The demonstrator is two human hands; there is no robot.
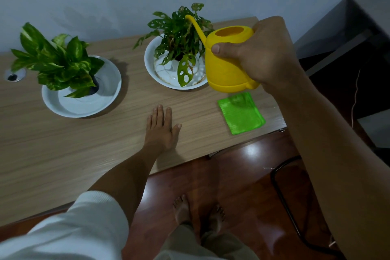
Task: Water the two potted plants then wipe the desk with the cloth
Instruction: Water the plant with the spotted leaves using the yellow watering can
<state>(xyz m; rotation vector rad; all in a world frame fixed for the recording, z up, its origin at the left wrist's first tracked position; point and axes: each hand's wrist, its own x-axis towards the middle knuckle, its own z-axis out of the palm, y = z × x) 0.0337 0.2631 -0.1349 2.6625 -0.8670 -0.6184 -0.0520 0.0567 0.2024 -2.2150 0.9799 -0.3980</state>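
Observation:
My right hand [259, 53] grips a yellow watering can [225, 63], held above the desk with its thin spout reaching up and left into the leaves of the right potted plant [179, 34]. That plant stands in a white dish [150, 63]. The left potted plant [57, 61], with variegated leaves, stands in its own white dish [105, 95]. A folded bright green cloth [240, 115] lies flat near the desk's right front corner, below the can. My left hand [162, 126] rests palm down on the wooden desk [84, 150], fingers spread, holding nothing.
A round cable hole [14, 75] sits at the desk's far left. The wall runs right behind the plants. A dark cabinet [348, 34] stands to the right of the desk. A black chair frame [282, 192] and my bare feet [198, 213] are on the red-brown floor.

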